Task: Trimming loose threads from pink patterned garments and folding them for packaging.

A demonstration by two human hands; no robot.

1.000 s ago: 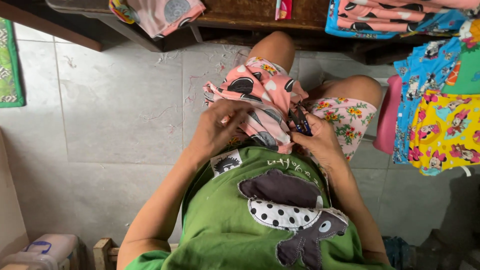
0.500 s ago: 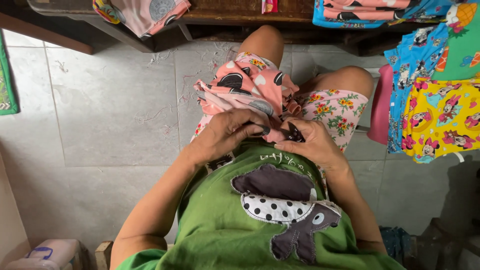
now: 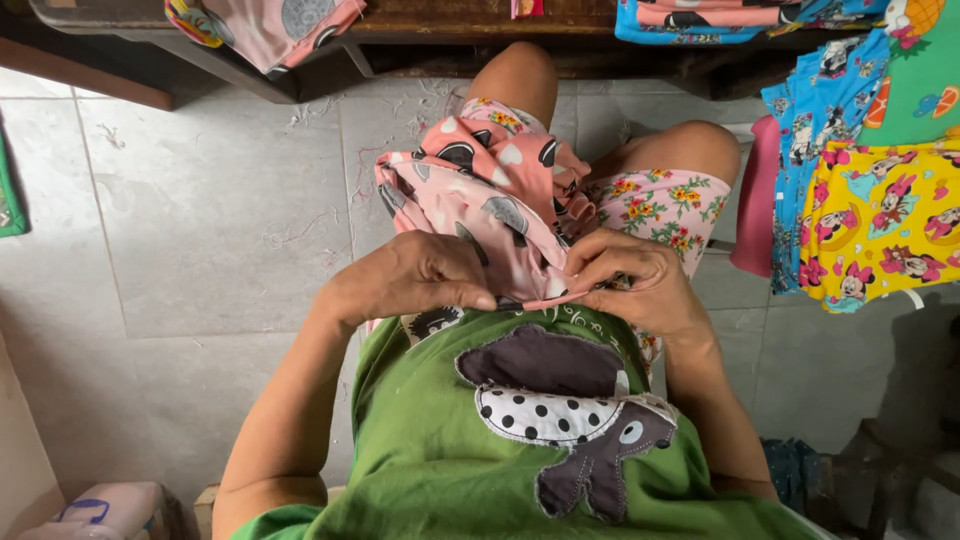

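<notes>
While it lies bunched on the lap over flowered shorts [image 3: 668, 205], the pink printed cloth [image 3: 480, 200] is pinched along its near edge by both hands. Left hand [image 3: 415, 280] and right hand [image 3: 630, 285] are curled closed on that hem. Soft, light and floppy, it is probably best gripped at a seam.

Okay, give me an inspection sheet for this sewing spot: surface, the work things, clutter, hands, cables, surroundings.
Surface: grey tiled floor with loose thread scraps.
Job's things: pink printed fabric bunched on the lap.
Clutter: yellow printed garments and blue printed garments stacked at right; pink cloth hanging off a wooden bench.
Hands: left hand and right hand both pinch the fabric's lower edge.
Cables: nothing seen.
Surroundings: plastic container at bottom left.
</notes>
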